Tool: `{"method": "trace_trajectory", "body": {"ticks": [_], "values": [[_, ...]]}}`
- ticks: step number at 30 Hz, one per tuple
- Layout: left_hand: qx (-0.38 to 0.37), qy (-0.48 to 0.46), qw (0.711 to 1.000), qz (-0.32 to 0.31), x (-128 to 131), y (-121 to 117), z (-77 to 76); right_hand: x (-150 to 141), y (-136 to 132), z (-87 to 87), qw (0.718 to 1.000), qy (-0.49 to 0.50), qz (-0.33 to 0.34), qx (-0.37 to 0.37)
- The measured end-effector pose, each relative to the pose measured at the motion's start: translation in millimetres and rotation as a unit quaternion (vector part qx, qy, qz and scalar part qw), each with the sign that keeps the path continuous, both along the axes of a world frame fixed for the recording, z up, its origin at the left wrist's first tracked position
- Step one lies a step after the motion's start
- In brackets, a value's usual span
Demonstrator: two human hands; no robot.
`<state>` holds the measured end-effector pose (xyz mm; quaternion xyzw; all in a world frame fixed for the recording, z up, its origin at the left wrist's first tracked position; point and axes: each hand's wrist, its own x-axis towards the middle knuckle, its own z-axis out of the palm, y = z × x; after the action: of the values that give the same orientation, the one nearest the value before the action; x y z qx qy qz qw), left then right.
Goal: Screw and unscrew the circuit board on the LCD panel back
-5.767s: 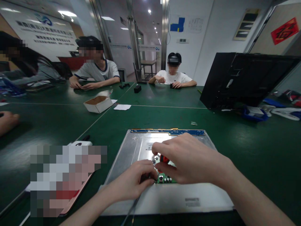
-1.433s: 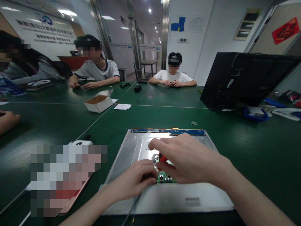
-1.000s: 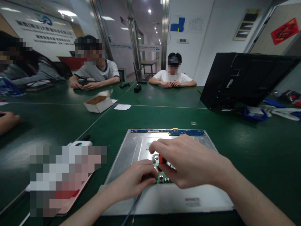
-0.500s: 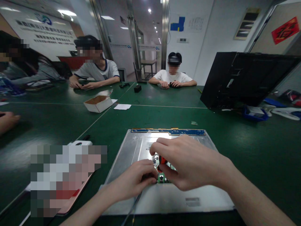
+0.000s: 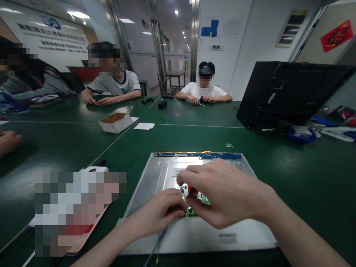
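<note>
Right hand point(image 5: 225, 193), fingers curled nearly closed, pinches a red-and-black handle point(image 5: 192, 191) over the green board point(image 5: 190, 211) on the metal panel point(image 5: 200, 237) at six o'clock, probably for fine control, while the half-curled left hand point(image 5: 160, 209) sits at the board's nine o'clock, perhaps steadying something I cannot discern.

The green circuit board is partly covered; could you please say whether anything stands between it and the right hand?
Yes: the red-and-black handle in the right hand stands between it and the green circuit board. The left hand is by the board's left edge. Anything under the right palm is hidden.
</note>
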<state>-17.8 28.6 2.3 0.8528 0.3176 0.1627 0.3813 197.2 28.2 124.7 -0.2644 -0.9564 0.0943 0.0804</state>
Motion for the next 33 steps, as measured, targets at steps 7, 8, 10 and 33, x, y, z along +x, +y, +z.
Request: {"method": "trace_trajectory", "body": {"ticks": [7,8,10,33], "values": [[-0.009,0.010,1.000,0.008,-0.2,-1.5,2.3,-1.3,1.1,-1.0,1.000,-0.010,-0.017,0.004],[-0.009,0.013,1.000,0.009,-0.4,-1.6,2.2,-1.5,1.4,-1.7,1.000,-0.008,-0.022,0.008],[-0.005,0.016,1.000,0.007,-0.5,-1.3,1.7,-1.5,1.6,-2.7,1.000,-0.006,-0.026,0.012],[0.002,0.012,1.000,0.004,0.5,-1.0,2.6,0.9,-0.8,-0.9,1.000,0.001,-0.005,0.020]]}}
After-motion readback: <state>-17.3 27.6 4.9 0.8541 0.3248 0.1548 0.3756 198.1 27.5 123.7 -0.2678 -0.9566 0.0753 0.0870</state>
